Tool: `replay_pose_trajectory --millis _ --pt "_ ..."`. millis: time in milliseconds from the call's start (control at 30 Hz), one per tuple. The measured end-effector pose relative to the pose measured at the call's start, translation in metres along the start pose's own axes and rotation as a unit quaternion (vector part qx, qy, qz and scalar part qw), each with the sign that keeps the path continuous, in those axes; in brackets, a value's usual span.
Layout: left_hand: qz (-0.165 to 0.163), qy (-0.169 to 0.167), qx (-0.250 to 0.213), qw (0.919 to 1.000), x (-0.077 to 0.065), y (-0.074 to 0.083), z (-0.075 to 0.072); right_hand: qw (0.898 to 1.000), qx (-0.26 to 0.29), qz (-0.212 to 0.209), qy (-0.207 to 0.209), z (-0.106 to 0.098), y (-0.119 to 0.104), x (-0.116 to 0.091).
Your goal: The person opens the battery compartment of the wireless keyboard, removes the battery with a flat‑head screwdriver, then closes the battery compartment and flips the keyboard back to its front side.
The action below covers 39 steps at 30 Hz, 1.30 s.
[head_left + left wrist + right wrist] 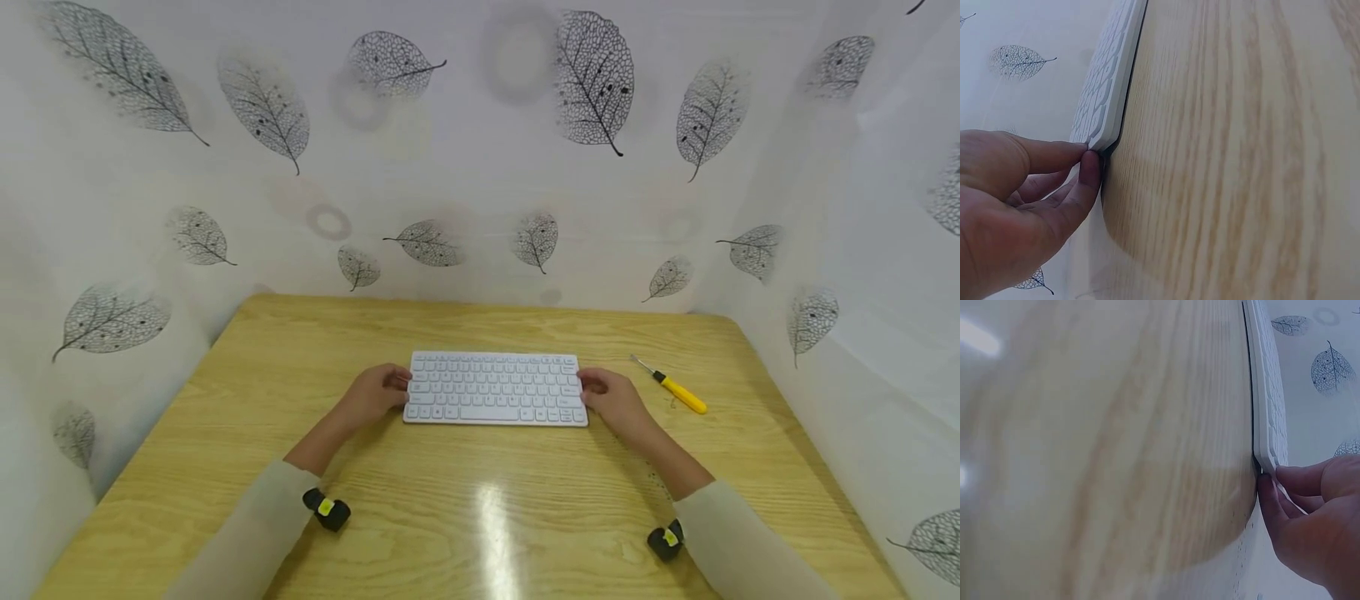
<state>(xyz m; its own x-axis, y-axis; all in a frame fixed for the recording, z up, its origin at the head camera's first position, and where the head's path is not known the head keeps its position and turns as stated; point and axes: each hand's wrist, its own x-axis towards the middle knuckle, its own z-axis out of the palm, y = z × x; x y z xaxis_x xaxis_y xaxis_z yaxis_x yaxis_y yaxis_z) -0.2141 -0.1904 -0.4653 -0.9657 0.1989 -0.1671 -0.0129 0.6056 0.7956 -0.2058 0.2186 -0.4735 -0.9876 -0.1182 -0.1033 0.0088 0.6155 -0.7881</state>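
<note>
A white keyboard lies flat in the middle of the wooden table. My left hand pinches its left end, thumb under the edge and fingers on top; the left wrist view shows this grip on the keyboard by my left hand. At the other end my right hand pinches the edge the same way. In the right wrist view the keyboard shows edge-on, with my right hand holding its corner.
A yellow-handled screwdriver lies on the table right of the keyboard. White walls printed with leaves close in the table at the back and on both sides.
</note>
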Motion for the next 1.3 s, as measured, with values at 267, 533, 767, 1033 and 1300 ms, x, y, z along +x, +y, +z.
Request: replay_pose_trajectory --millis 267,533,767,1033,1300 --pt "0.003 -0.005 -0.007 1.0000 -0.009 0.003 0.002 1.000 -0.003 0.004 -0.004 0.000 0.002 -0.011" --pt "-0.001 -0.009 -0.014 0.9999 -0.010 0.003 0.005 1.000 0.010 0.007 -0.002 -0.001 0.007 -0.019" --pt "0.002 -0.007 -0.016 0.9998 -0.011 0.000 0.005 1.000 0.016 0.004 0.002 0.000 0.006 -0.021" --pt "0.001 -0.005 -0.023 0.9997 -0.014 0.002 0.005 1.000 0.020 -0.002 0.001 -0.002 0.006 -0.021" --pt "0.008 -0.012 -0.025 0.9996 -0.014 0.003 0.006 0.999 0.035 0.004 -0.001 -0.003 0.006 -0.019"
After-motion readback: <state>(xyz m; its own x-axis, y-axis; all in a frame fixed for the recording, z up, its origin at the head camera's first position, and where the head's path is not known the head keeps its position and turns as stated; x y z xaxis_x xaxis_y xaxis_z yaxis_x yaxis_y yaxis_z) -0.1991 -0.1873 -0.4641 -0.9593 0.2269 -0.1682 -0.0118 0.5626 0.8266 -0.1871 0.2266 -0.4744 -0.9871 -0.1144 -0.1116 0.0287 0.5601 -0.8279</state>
